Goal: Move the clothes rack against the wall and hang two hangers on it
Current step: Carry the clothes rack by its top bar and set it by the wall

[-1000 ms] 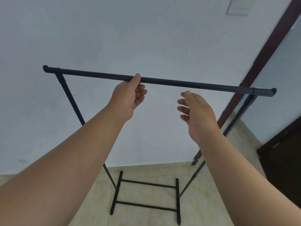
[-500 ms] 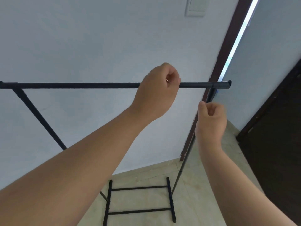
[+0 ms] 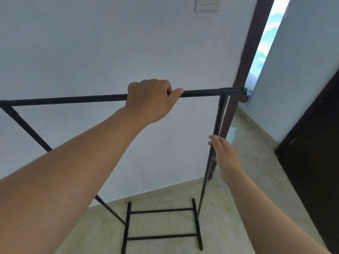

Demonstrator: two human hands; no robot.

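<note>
I see the white wall filling the view, the tiled floor below it. The black clothes rack stands on that floor just in front of the wall. My left hand is wrapped around the top bar, right of its middle. My right hand is loosely spread, fingertips touching the right upright.
</note>
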